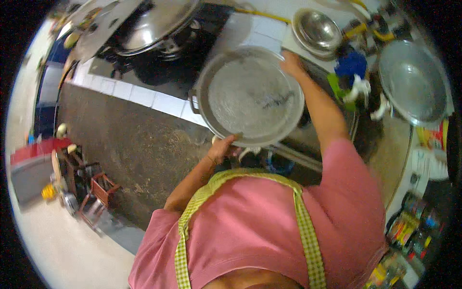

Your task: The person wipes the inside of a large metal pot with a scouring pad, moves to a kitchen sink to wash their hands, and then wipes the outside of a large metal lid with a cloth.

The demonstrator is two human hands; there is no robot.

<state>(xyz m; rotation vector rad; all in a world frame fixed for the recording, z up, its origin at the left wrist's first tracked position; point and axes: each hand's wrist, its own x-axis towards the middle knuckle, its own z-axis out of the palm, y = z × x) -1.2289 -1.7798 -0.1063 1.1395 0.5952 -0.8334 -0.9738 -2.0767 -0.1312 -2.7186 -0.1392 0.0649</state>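
Note:
Both my hands hold a large round metal pan (249,97) in front of me. Its broad bottom looks grey and dull, with a dark mark right of its middle, and a loop handle stands out on its left side. My left hand (224,149) grips the near rim, thumb on top. At the far right rim, my right hand (291,65) is closed around the edge, its fingers partly hidden. Beyond the pan on the left, a large shiny metal vessel or lid (155,27) rests over a black stove (148,74).
Nested metal bowls (319,32) lie at the back right, near a blue cloth (351,65). Farther right is an oval translucent basin (413,81). A white-tiled counter edge (142,96) runs below the stove. Small wooden furniture (103,188) stands on the floor at the left.

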